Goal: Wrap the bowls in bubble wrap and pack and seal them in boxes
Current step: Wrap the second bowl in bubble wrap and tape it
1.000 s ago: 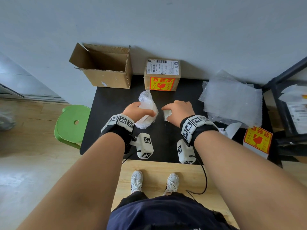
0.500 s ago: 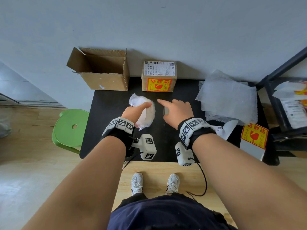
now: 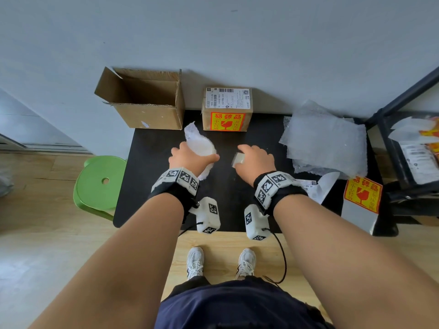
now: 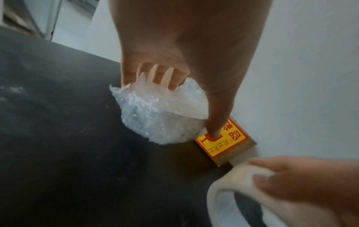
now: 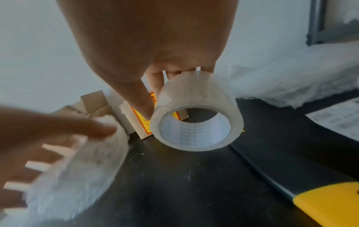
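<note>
— What are we wearing on our wrists?
— Black bands point(image 3: 174, 188) with white blocks printed in black square codes, a white camera pod point(image 3: 208, 218) beneath each, a thin black cable point(image 3: 283, 257) trailing.
— And below?
— Dark navy shorts point(image 3: 237, 305), white laced sneakers point(image 3: 195, 262), bare arms.

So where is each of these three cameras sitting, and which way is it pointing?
Head: on the person's head, looking down at the table, both forearms, shoes.
Left wrist: along the left hand gripping the wrapped bowl, toward the wall.
Right wrist: along the right hand holding the tape roll, toward the wall.
Shared: both wrist views show the sealed box and the other hand.
</note>
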{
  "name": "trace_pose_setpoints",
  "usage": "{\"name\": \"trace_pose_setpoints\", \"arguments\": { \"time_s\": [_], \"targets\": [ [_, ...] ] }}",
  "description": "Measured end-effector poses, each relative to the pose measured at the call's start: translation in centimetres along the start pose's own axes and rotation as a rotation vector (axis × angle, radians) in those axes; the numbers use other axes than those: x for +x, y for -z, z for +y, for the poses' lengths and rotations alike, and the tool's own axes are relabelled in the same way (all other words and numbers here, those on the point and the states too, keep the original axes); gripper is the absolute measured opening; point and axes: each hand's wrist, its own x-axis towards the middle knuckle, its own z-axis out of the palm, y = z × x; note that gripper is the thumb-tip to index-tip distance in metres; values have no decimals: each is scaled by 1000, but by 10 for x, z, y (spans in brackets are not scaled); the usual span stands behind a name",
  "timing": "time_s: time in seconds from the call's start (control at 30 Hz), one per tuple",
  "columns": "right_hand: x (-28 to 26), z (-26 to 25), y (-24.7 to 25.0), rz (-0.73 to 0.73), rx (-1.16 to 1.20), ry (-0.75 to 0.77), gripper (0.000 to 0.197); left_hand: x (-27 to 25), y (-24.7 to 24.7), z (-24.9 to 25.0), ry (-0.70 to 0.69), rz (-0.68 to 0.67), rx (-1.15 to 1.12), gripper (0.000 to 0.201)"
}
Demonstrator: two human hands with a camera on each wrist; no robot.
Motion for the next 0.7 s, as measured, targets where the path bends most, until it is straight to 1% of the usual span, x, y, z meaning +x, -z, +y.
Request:
{"name": "trace_pose_setpoints", "arguments": {
  "time_s": [0.1,0.17,0.27,0.4,0.5,0.53,0.57,0.6,0.63,0.67,0.7],
  "targets": [
    [7,5,2,-42,207,-121,52,-1,-11,-8,-88,105,185,102],
    [9,8,3,-51,285,-148,49,-1,-18,-13,-151,133,315,105],
    [9,11,7,-42,330,-132,41,-1,-27,-18,-202,126,438,111],
    [9,14,11,-30,378,-121,43,-2,-33,-24,-241,93,486,112],
    [9,14,15,-21,405,-122,43,-1,-26,-21,-218,79,551,110],
    [8,13,17,-18,409,-120,44,-2,-23,-18,-210,93,559,104],
    [7,13,19,-16,410,-116,44,-4,-19,-13,-227,132,531,95],
    [6,13,20,-15,413,-110,44,-6,-15,-8,-267,182,469,81],
    [4,12,22,-15,419,-103,43,-8,-11,-1,-303,205,372,65],
    [3,12,24,-12,431,-95,42,-11,-7,8,-330,176,250,52],
    [1,12,25,-5,446,-89,43,-12,-4,16,-335,108,142,45]
  ]
}}
